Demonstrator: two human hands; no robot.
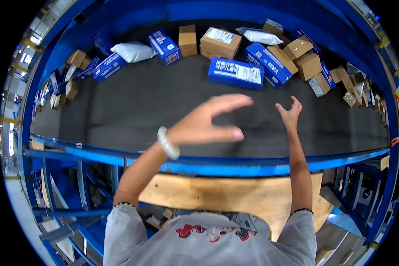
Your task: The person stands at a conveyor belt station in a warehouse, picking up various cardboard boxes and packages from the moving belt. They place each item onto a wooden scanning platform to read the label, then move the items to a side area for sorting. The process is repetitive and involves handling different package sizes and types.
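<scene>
Both my arms reach out over a dark conveyor belt [133, 106]. My left hand [204, 122], with a pale bangle at the wrist, hovers with thumb and fingers spread and nothing between them; it is slightly blurred. Farther right, my right hand [291, 112] is also empty, its thumb and fingers apart and curved. Just beyond the two hands lies a long blue box [226, 71] with a white label. To its right a blue box [265, 60] leans against a brown carton [283, 62]. Neither hand touches a parcel.
Along the belt's far side lie a white plastic mailer [133, 52], brown cartons [187, 41] and several more parcels. Parcels crowd both ends. A blue rail [199, 168] edges the near side, with a wooden board [226, 191] below it. Blue steel framing [82, 184] stands lower left.
</scene>
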